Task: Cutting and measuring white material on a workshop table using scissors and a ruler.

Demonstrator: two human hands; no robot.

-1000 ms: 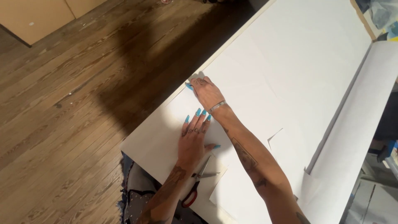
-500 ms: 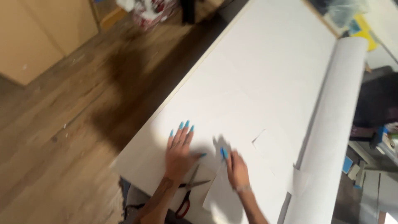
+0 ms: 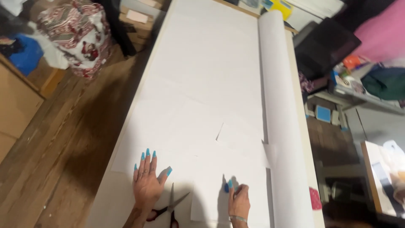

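My left hand [image 3: 148, 179] lies flat, fingers spread, on a large white paper sheet [image 3: 202, 97] that covers a long table. My right hand [image 3: 238, 199] rests near the sheet's near edge with its fingers curled in and pinching the paper's edge. A pair of scissors [image 3: 170, 207] with dark red handles lies open on the table between my two hands, just right of my left wrist. A short cut with a lifted paper corner [image 3: 219, 133] shows in the sheet beyond my hands.
A long roll of white paper [image 3: 280, 126] lies along the table's right side. Wooden floor [image 3: 63, 139] is to the left, with cardboard boxes [image 3: 17, 97] and a patterned bag [image 3: 78, 36]. Shelves with clutter [image 3: 358, 80] stand to the right.
My right hand has drawn back from the far left edge of the sheet to the near edge. The left hand stayed flat. The view swung up along the table.
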